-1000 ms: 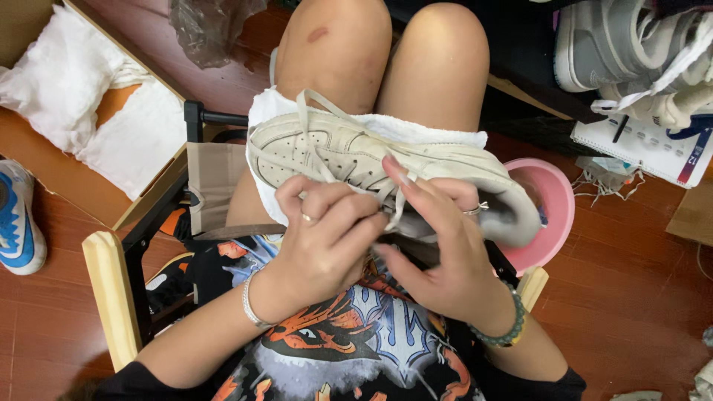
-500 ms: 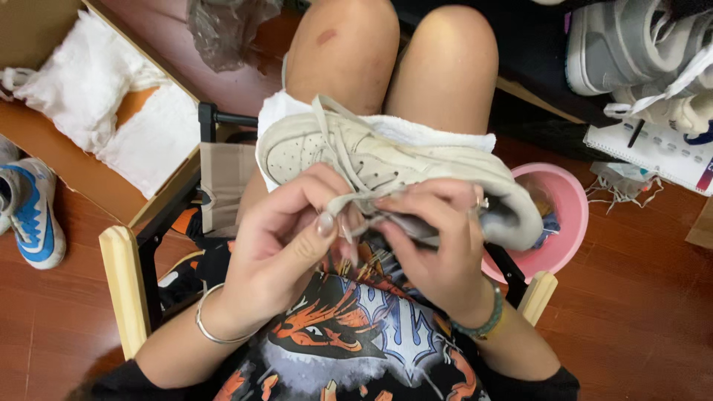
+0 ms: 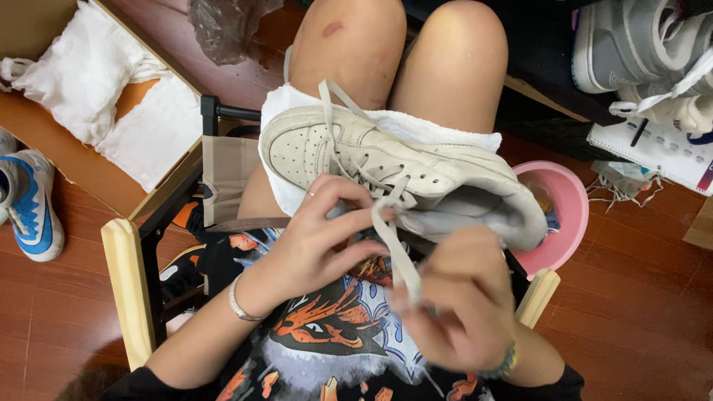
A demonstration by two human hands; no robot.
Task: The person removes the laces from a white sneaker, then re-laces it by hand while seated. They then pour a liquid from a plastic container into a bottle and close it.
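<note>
R hand (image 3: 453, 297) pulled lace (image 3: 394, 249) off sneaker (image 3: 386, 160).

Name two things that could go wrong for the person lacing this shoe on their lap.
The cream sneaker lies loosely on a white towel across the knees, so a hard pull by the right hand on the lace might tip it toward the pink basin. The left hand only steadies it lightly.
</note>
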